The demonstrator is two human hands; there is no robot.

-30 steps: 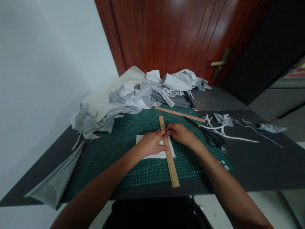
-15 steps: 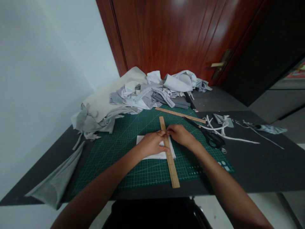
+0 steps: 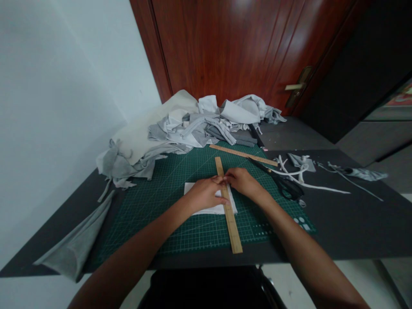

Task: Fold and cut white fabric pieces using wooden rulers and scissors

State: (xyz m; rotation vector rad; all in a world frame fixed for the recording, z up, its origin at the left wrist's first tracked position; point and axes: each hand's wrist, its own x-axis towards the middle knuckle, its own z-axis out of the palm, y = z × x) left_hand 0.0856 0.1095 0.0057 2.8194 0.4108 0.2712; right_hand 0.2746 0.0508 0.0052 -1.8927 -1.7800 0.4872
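A folded white cloth [image 3: 210, 210] lies on the green cutting mat [image 3: 141, 223]. Across its right part runs a wooden ruler [image 3: 234, 231], its near end reaching past the mat's front edge. My left hand [image 3: 204, 195] presses the ruler onto the cloth, thumb and fingers spread apart. At the ruler's right edge, my right hand [image 3: 240, 179] is closed in a pinch, close to the left fingertips. Whatever is between its fingertips is too small or hidden to make out. The cloth's middle is partly covered by my left hand.
Black scissors [image 3: 286, 185] and a second wooden ruler [image 3: 243, 153] lie at the mat's far right. White cords [image 3: 322, 187] trail onto the dark table [image 3: 354, 227]. Grey and white fabric [image 3: 199, 124] is heaped at the back; a grey cloth piece [image 3: 77, 240] overhangs the left front edge.
My right fingertips have shifted very slightly left along the ruler's edge. Ruler, cloth and left hand look almost unchanged.
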